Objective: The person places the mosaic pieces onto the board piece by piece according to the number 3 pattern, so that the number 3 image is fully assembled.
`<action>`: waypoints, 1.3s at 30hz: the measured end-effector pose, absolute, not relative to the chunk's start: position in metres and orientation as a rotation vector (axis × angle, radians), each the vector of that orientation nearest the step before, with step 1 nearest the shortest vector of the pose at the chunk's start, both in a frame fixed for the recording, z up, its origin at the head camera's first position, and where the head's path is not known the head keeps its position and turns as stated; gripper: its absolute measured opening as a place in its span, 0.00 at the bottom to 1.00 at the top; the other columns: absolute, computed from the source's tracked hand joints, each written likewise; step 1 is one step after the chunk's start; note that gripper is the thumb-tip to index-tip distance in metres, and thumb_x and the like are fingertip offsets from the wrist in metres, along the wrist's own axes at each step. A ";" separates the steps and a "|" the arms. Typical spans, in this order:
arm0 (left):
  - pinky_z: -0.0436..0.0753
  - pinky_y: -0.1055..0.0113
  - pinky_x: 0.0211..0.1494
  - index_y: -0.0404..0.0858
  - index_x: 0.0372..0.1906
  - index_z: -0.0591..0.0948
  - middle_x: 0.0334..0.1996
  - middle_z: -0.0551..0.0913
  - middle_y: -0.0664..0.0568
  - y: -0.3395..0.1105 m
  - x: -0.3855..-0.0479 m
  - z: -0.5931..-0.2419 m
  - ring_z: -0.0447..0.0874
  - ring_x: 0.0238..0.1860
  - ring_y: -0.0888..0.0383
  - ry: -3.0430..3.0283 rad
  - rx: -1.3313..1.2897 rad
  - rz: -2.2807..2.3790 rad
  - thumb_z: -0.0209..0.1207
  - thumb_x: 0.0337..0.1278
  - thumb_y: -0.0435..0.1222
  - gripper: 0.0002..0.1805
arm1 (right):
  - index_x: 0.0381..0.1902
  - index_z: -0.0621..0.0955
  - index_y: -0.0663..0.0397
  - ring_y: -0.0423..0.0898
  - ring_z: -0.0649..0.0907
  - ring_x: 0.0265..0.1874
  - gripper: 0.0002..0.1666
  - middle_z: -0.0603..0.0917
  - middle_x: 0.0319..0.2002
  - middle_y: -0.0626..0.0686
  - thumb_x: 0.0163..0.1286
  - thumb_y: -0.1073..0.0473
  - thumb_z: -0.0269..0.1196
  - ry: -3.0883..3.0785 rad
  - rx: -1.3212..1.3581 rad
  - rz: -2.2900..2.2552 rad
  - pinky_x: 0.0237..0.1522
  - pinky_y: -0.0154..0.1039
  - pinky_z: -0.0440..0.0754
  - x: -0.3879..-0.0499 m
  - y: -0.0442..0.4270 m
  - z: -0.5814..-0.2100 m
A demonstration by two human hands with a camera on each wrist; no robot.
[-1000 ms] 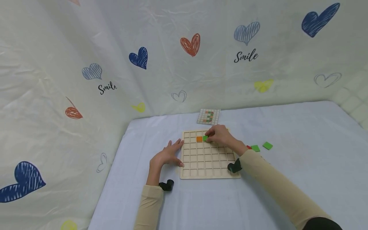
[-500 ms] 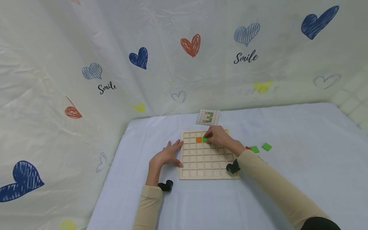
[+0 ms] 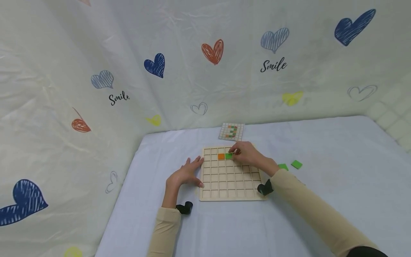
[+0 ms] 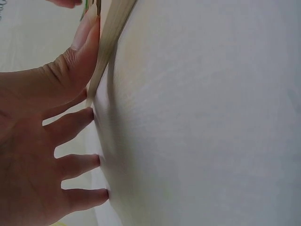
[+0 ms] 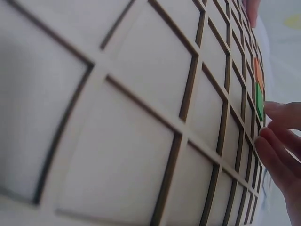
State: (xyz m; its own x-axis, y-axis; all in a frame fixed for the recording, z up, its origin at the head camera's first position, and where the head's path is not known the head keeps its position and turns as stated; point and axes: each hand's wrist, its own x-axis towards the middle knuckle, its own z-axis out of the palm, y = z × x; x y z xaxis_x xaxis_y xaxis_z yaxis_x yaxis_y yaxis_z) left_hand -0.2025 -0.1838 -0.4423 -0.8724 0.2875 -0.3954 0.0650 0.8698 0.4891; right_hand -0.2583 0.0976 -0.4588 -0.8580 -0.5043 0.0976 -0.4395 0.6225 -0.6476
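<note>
A wooden grid board [image 3: 221, 184] lies on the white cloth. In its upper rows an orange tile [image 3: 221, 156] and a green tile [image 3: 228, 156] sit side by side in neighbouring cells. My right hand [image 3: 247, 154] is over the board just right of the green tile; the right wrist view shows its thumb [image 5: 282, 114] at that tile's edge and nothing pinched between the fingers. My left hand [image 3: 185, 175] rests at the board's left edge with fingers spread. Its thumb [image 4: 84, 52] lies against the board's rim, and other fingertips touch the cloth.
A card [image 3: 232, 131] printed with a grid of orange and green squares lies behind the board. To the right, a loose green tile [image 3: 297, 164] lies on the cloth, and another green tile [image 3: 283, 166] is partly hidden by my right forearm.
My right hand has shifted slightly right, off the green tile, which now shows whole in its cell. The right forearm now hides the red piece. My left hand has stayed in place.
</note>
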 end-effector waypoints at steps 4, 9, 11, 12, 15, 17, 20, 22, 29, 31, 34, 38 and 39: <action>0.45 0.35 0.82 0.46 0.83 0.57 0.84 0.50 0.52 -0.184 -0.204 -0.443 0.34 0.84 0.39 2.579 0.261 0.634 0.79 0.46 0.38 0.59 | 0.48 0.88 0.65 0.55 0.88 0.41 0.13 0.89 0.45 0.61 0.66 0.69 0.67 2.772 -0.817 -1.054 0.43 0.50 0.87 -0.256 0.109 -0.457; 0.45 0.35 0.82 0.45 0.83 0.57 0.84 0.50 0.51 -0.183 -0.203 -0.443 0.34 0.84 0.39 2.577 0.263 0.627 0.79 0.46 0.38 0.59 | 0.48 0.88 0.64 0.51 0.86 0.39 0.13 0.89 0.44 0.60 0.67 0.68 0.65 2.789 -0.791 -1.020 0.41 0.46 0.85 -0.254 0.127 -0.458; 0.45 0.35 0.82 0.45 0.83 0.58 0.84 0.50 0.51 -0.183 -0.203 -0.443 0.34 0.84 0.39 2.578 0.265 0.629 0.79 0.46 0.38 0.59 | 0.48 0.87 0.65 0.51 0.85 0.38 0.13 0.89 0.43 0.60 0.67 0.68 0.65 2.784 -0.772 -1.027 0.41 0.46 0.85 -0.252 0.135 -0.458; 0.46 0.35 0.82 0.45 0.83 0.58 0.84 0.50 0.51 -0.183 -0.203 -0.443 0.34 0.84 0.39 2.578 0.266 0.630 0.79 0.46 0.38 0.59 | 0.48 0.88 0.65 0.50 0.85 0.38 0.13 0.89 0.43 0.60 0.67 0.68 0.65 2.786 -0.763 -1.022 0.41 0.45 0.84 -0.251 0.140 -0.458; 0.46 0.35 0.82 0.45 0.83 0.58 0.84 0.50 0.52 -0.183 -0.203 -0.443 0.34 0.84 0.39 2.583 0.257 0.628 0.79 0.46 0.38 0.59 | 0.48 0.88 0.64 0.49 0.84 0.38 0.13 0.89 0.43 0.58 0.67 0.67 0.66 2.778 -0.725 -1.017 0.41 0.44 0.83 -0.248 0.150 -0.456; 0.46 0.35 0.82 0.46 0.83 0.58 0.84 0.50 0.52 -0.184 -0.203 -0.443 0.34 0.84 0.40 2.587 0.251 0.621 0.79 0.46 0.39 0.59 | 0.48 0.88 0.64 0.48 0.84 0.38 0.13 0.89 0.43 0.57 0.67 0.66 0.66 2.775 -0.716 -0.998 0.40 0.42 0.83 -0.245 0.157 -0.455; 0.46 0.35 0.82 0.46 0.83 0.58 0.84 0.50 0.53 -0.184 -0.202 -0.443 0.34 0.84 0.40 2.585 0.241 0.621 0.79 0.45 0.39 0.59 | 0.49 0.88 0.64 0.47 0.83 0.37 0.13 0.89 0.42 0.56 0.68 0.66 0.66 2.776 -0.699 -0.957 0.38 0.40 0.82 -0.241 0.165 -0.455; 0.47 0.34 0.81 0.46 0.82 0.58 0.84 0.50 0.53 -0.183 -0.202 -0.444 0.34 0.84 0.40 2.584 0.239 0.623 0.79 0.45 0.39 0.59 | 0.49 0.88 0.64 0.46 0.82 0.36 0.14 0.89 0.41 0.55 0.67 0.66 0.66 2.776 -0.683 -0.933 0.36 0.38 0.80 -0.239 0.172 -0.454; 0.47 0.33 0.80 0.48 0.82 0.59 0.84 0.51 0.54 -0.184 -0.201 -0.447 0.35 0.84 0.40 2.585 0.216 0.645 0.80 0.44 0.39 0.59 | 0.47 0.87 0.65 0.45 0.79 0.32 0.13 0.86 0.37 0.54 0.66 0.65 0.66 2.750 -0.570 -0.886 0.33 0.36 0.80 -0.229 0.193 -0.452; 0.47 0.33 0.81 0.48 0.82 0.59 0.84 0.51 0.55 -0.184 -0.201 -0.448 0.34 0.84 0.41 2.581 0.216 0.654 0.80 0.44 0.39 0.59 | 0.46 0.86 0.64 0.45 0.79 0.32 0.12 0.86 0.36 0.54 0.66 0.65 0.67 2.748 -0.549 -0.869 0.32 0.36 0.80 -0.226 0.199 -0.453; 0.46 0.34 0.81 0.48 0.82 0.59 0.84 0.50 0.54 -0.183 -0.201 -0.448 0.34 0.84 0.41 2.580 0.221 0.653 0.80 0.44 0.39 0.59 | 0.42 0.86 0.64 0.45 0.79 0.31 0.10 0.86 0.34 0.53 0.66 0.64 0.68 2.753 -0.524 -0.847 0.33 0.36 0.81 -0.221 0.208 -0.453; 0.47 0.34 0.81 0.47 0.82 0.59 0.84 0.51 0.54 -0.183 -0.202 -0.445 0.35 0.84 0.40 2.586 0.229 0.639 0.80 0.44 0.39 0.59 | 0.39 0.86 0.63 0.46 0.79 0.31 0.10 0.85 0.33 0.52 0.65 0.60 0.70 2.772 -0.505 -0.809 0.35 0.39 0.82 -0.217 0.216 -0.455; 0.46 0.34 0.81 0.47 0.82 0.58 0.84 0.50 0.54 -0.183 -0.202 -0.445 0.34 0.84 0.41 2.587 0.229 0.635 0.80 0.44 0.39 0.59 | 0.39 0.86 0.62 0.46 0.79 0.31 0.11 0.85 0.32 0.51 0.65 0.58 0.71 2.776 -0.497 -0.796 0.35 0.39 0.82 -0.216 0.218 -0.455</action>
State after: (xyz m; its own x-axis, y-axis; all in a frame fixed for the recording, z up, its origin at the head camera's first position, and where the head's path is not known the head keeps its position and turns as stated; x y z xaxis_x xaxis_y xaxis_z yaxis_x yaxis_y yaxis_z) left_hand -0.2018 -0.1831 -0.4450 -0.8786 0.2641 -0.3979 0.0498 0.8793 0.4736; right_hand -0.2158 0.2183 -0.4546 -0.9209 -0.3747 -0.1077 -0.2607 0.7972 -0.5445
